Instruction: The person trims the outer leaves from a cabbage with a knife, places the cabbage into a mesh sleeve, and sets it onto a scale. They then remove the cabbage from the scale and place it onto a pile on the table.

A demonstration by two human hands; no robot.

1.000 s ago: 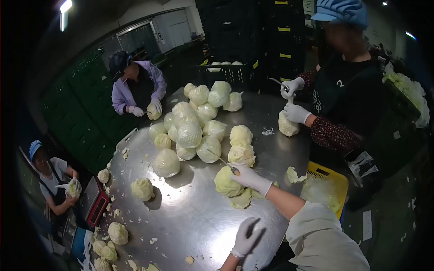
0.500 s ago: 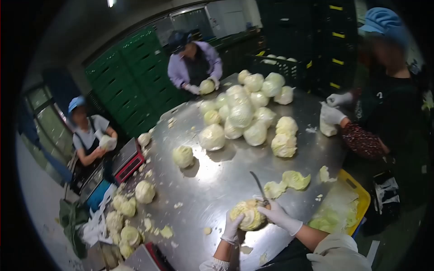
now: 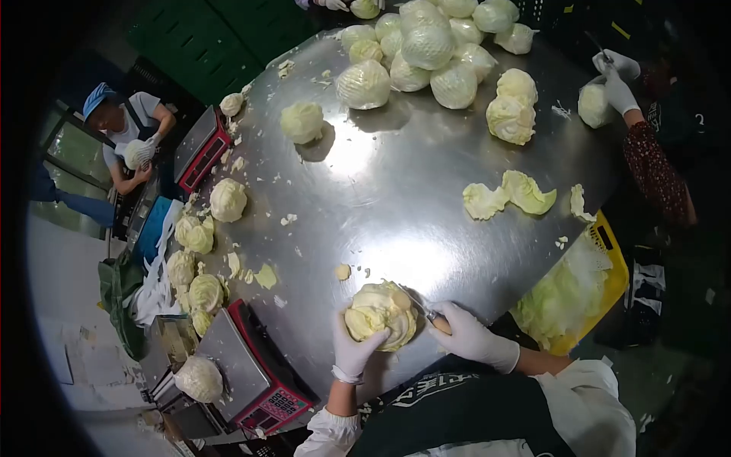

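Near the front edge of the metal table (image 3: pixel 411 206), my left hand (image 3: pixel 353 349) cups a pale cabbage (image 3: pixel 373 305) from its lower left, thumb across the front. In my right hand (image 3: pixel 474 337) is a knife (image 3: pixel 439 323), gripped by its wooden handle. Its thin blade reaches up and left along the right side of the cabbage, close to the cut stem. Both hands wear white gloves. A small round cut piece (image 3: pixel 343 272) lies just beyond the cabbage.
Wrapped cabbages (image 3: pixel 426 46) are heaped at the back. Loose leaves (image 3: pixel 510 194) lie to the right, above a yellow crate (image 3: pixel 609 266) of leaves. Scales (image 3: pixel 259 365) and trimmed cabbages (image 3: pixel 228 199) line the left. Co-workers' gloved hands (image 3: pixel 617 84) hold cabbages around the table.
The view has tilted downward. The knife blade, pointing up and away from the cabbage before, now lies against its right side. My left hand still holds the cabbage.
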